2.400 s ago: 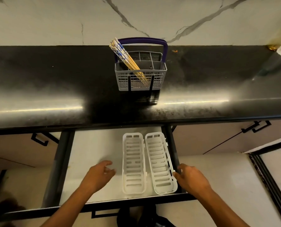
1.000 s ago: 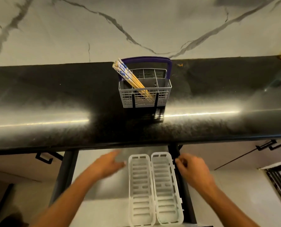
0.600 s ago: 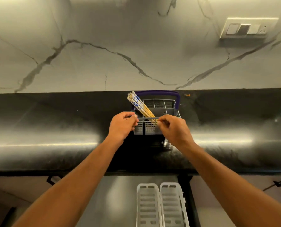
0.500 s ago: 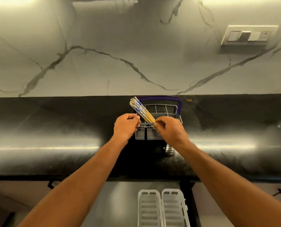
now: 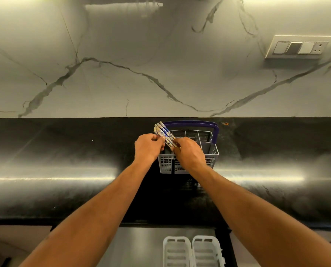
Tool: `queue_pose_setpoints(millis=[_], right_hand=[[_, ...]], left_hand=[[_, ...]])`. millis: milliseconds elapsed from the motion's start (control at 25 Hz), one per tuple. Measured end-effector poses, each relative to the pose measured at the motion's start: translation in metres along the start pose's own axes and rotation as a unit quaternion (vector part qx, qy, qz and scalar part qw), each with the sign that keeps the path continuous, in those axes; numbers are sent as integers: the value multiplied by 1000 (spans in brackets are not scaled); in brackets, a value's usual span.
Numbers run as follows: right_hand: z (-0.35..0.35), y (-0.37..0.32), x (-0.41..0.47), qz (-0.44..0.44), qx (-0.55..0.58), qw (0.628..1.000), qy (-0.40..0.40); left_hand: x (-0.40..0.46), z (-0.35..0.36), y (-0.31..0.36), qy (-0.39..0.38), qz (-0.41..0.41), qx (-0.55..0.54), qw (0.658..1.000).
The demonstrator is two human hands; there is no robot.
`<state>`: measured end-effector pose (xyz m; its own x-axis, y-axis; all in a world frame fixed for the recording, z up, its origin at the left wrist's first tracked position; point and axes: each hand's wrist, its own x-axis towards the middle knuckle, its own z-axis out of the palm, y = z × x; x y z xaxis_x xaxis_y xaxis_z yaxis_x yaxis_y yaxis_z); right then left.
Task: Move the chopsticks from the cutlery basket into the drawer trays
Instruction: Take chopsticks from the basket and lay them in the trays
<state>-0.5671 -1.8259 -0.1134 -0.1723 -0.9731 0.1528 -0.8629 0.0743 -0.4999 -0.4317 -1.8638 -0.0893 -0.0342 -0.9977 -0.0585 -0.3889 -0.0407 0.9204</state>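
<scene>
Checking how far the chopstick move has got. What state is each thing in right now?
chopsticks: bundled, leaning left, lower ends in the basket
cutlery basket: upright on the counter, handle raised
left hand: grip on the chopsticks
right hand: grip on the chopsticks
drawer: open
drawer trays: side by side, empty where visible

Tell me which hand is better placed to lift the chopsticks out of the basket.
Probably the left hand: its fingers already curl round the blue-patterned wooden chopsticks near their tops, above the grey plastic cutlery basket. The right hand pinches them lower, at the rim.
</scene>
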Motion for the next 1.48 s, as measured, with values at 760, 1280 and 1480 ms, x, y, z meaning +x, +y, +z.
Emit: queue_pose_setpoints(millis=[760,1280,1480], right_hand=[[-15,1,16,-6,56,998,14],[-188,-58,24,-109,285,952,34],[-215,-69,8,-134,294,946,32]], left_hand=[[6,-6,10,-4,77,-26,997],[-12,-72,198,-102,366,1,925],[-32,-81,226,-99,373,-38,922]])
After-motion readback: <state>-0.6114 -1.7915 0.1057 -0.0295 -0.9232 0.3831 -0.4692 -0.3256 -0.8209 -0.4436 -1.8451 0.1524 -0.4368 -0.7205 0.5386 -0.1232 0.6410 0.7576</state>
